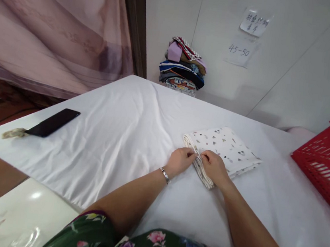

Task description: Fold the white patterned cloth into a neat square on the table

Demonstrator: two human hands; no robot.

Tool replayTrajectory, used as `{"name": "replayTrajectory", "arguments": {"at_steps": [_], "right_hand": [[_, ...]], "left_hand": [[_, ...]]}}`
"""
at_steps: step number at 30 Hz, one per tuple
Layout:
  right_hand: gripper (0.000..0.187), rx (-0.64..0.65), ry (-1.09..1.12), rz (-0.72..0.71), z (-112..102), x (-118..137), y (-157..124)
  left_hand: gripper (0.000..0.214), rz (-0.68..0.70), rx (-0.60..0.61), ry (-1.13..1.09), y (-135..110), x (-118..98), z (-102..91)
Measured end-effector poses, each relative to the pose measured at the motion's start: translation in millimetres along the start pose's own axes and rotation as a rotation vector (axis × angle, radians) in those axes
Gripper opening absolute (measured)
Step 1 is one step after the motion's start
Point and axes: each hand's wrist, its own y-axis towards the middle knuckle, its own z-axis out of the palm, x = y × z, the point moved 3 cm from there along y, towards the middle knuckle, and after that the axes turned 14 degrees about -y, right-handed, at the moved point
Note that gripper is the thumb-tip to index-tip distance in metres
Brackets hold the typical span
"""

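Note:
A folded white cloth [225, 144] with a small scattered print lies on the white-covered table [127, 135], right of the middle. Its layered folded edge faces left, toward me. My left hand [181, 160] pinches that edge between thumb and fingers. Close beside it, my right hand [214, 166] grips the same edge, fingers curled, with its palm side over the cloth. Both hands are closed, their fingertips nearly meeting at the layers. The exact layers between the fingers are too small to make out.
A black phone [55, 122] with a cord strap lies at the table's left. A red plastic basket [329, 159] stands at the right edge. Folded fabrics [184, 67] are piled behind the table. A pink curtain [59, 26] hangs left; paper signs [239, 51] are on the wall.

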Motion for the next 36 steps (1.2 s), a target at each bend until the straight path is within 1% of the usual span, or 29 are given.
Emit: {"name": "replayTrajectory", "arguments": {"at_steps": [7,13,21,24,29,33,36], "right_hand": [[0.018,-0.037,0.014,-0.006,-2.0,-0.2,-0.9],[0.018,0.028,0.023,-0.046,-2.1,4.0,-2.1],[0.012,0.061,0.067,0.031,-1.3,3.2,-1.2],[0.012,0.069,0.049,0.023,-1.2,3.0,-0.5],[0.017,0.05,0.03,-0.016,-2.9,3.1,-0.6],[0.017,-0.009,0.034,-0.012,-3.5,1.9,-1.2],[0.017,-0.008,0.013,-0.01,-3.3,3.3,-1.7]], "left_hand": [[0.025,-0.008,-0.008,0.029,0.9,1.9,1.1],[0.024,-0.014,-0.007,0.025,0.6,1.1,0.9],[0.024,0.01,0.012,0.035,1.2,2.5,1.0],[0.023,0.007,0.005,0.044,1.1,2.1,0.8],[0.023,0.013,0.0,0.038,1.1,0.8,0.5],[0.024,0.018,0.003,0.025,0.9,1.2,0.8],[0.023,0.008,0.003,0.026,1.0,2.2,1.0]]}}
